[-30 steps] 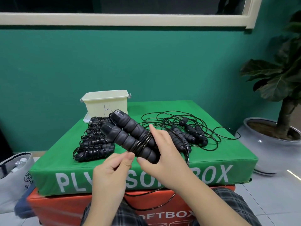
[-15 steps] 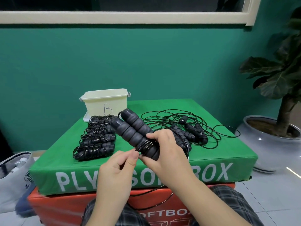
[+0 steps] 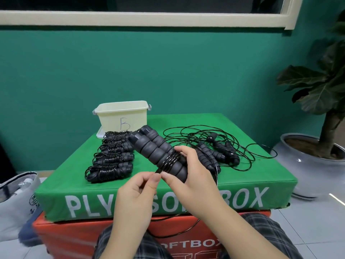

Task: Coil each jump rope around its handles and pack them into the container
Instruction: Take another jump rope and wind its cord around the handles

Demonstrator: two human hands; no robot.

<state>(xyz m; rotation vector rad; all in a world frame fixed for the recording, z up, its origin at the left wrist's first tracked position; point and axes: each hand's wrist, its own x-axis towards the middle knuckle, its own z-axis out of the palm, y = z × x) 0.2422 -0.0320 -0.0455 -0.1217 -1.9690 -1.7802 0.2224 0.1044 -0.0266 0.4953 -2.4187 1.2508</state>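
Observation:
My right hand grips the lower end of two black foam jump-rope handles held side by side, pointing up and left. A few turns of thin black cord circle them. My left hand pinches that cord just below the handles. The slack cord hangs in a loop in front of the boxes. Several coiled ropes lie in a row on the green box. A cream container marked "B" stands behind them.
A tangle of loose black ropes with handles lies on the right of the green soft box, which sits on an orange box. A potted plant stands at the right, a white bag on the floor at the left.
The handles have tipped a little further away and to the right. More turns of cord lie around them, and my left hand has come round below them, pinching the cord.

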